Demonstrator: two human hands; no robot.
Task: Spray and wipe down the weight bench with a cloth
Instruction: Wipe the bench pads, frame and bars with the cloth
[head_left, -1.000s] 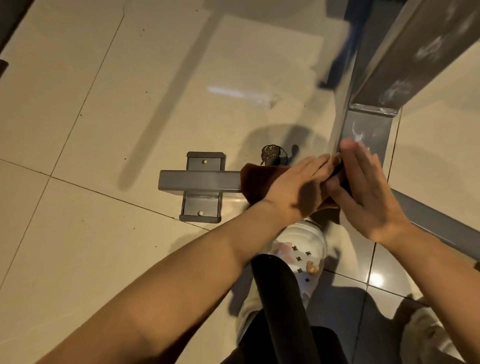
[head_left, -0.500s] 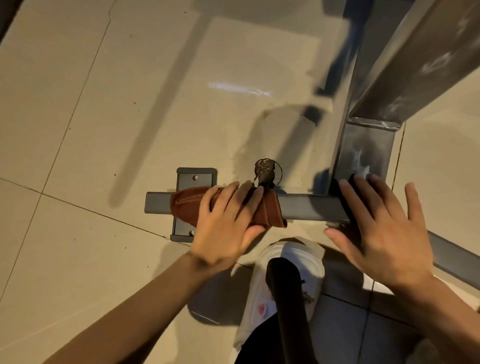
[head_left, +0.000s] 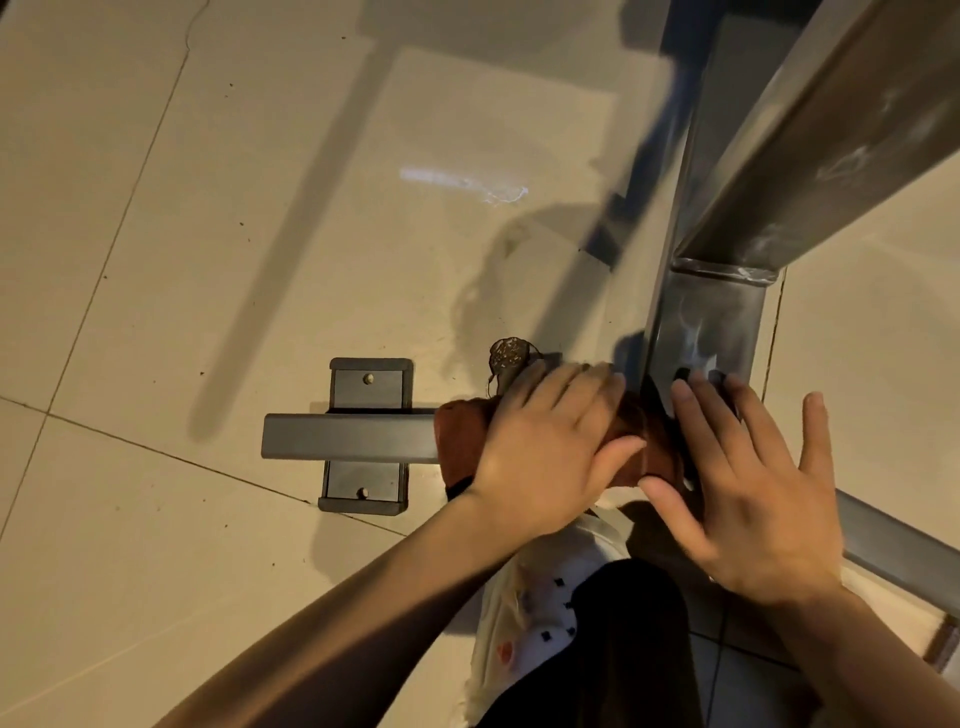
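Wiping is the step in hand, down at the floor-level frame of the weight bench rather than on any pad. Nearest the camera, a white patterned shoe (head_left: 545, 618) stands on the tiled floor (head_left: 156, 260) just short of the grey base crossbar (head_left: 348, 437), which serves as the landmark for everything else. On that crossbar, the left hand (head_left: 550, 447) presses the rust-brown cloth (head_left: 460, 441), fingers close together and laid fairly flat over the top, thumb tucked along the near face so the cloth wraps the bar. Just beside it, at the joint where the crossbar meets the upright post (head_left: 701, 322), the right hand (head_left: 748, 483) rests with fingers spread and straight, bracing rather than holding anything; its thumb touches the cloth's edge. The bar's bare end lies beyond the cloth, over a bolted foot plate (head_left: 368, 389). Behind the crossbar, a small brown knob-like fitting (head_left: 510, 353) pokes up; what it is I cannot tell. Farther off, the post and a slanted beam (head_left: 831, 130) show pale smears. No spray bottle is in view. The next move probably calls for sliding the cloth along the bar toward the bare end, keeping downward pressure, then working up the smeared post.
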